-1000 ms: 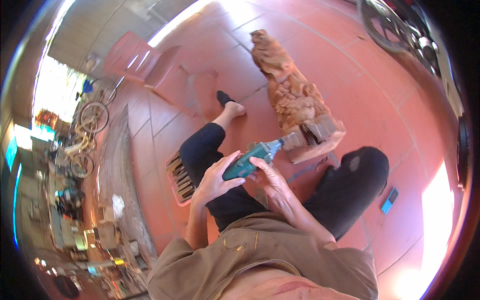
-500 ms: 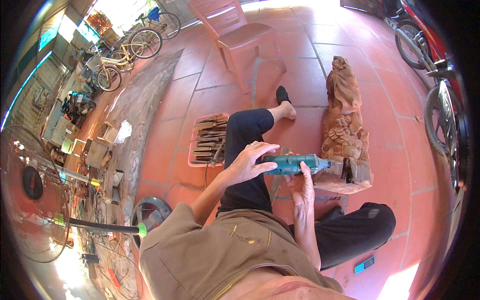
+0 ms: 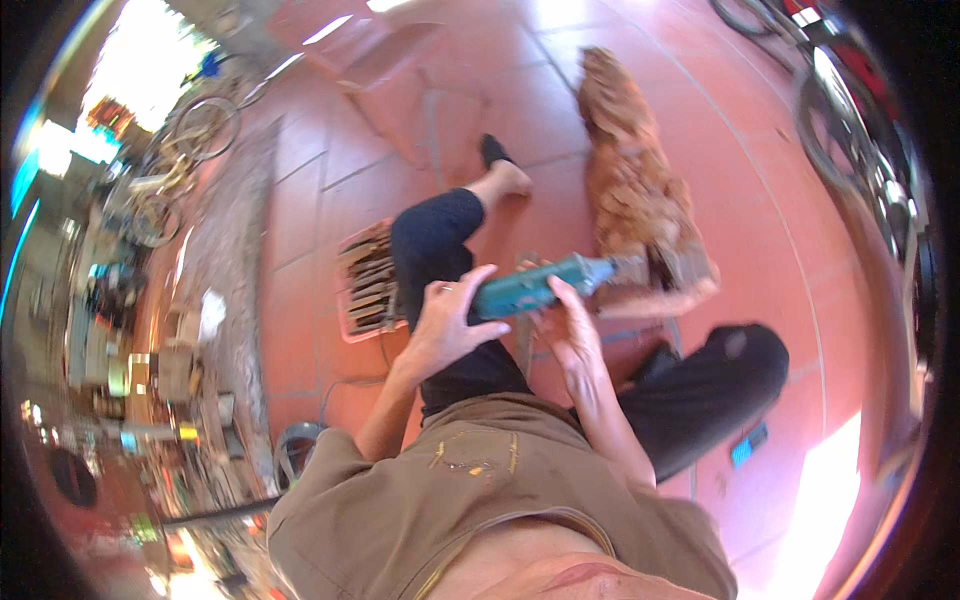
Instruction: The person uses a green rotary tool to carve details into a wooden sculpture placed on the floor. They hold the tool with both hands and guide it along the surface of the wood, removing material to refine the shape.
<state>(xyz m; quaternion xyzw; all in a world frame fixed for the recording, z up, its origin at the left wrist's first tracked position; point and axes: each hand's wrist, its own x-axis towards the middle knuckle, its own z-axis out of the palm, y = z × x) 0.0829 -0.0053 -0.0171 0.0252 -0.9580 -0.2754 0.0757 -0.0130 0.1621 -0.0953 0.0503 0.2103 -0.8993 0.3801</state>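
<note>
A green die grinder [image 3: 530, 288] lies across both my hands above my lap, its silver nose and bit pointing right. My left hand [image 3: 445, 320] closes around its dark rear end, thumb below and fingers above. From underneath, my right hand [image 3: 572, 335] grips the body near the front, with the thumb on top. Beyond the bit lies a carved wooden figure [image 3: 640, 175] on the floor, its blocky base towards me. The bit shows in front of that base; whether it touches the wood I cannot tell.
A pink basket [image 3: 346, 318] of wooden-handled tools [image 3: 370, 275] sits beside my left leg. A chair [image 3: 385, 70] stands ahead on the tiled floor. Motorbikes [image 3: 850, 120] line the right side. A fan [image 3: 75, 475] and clutter are at left; a small blue device [image 3: 747, 447] lies at right.
The view has shifted and is blurred. My left hand has closed in on the grinder's rear end, where its fingers were spread before. The grinder's nose now tilts slightly upward in the picture.
</note>
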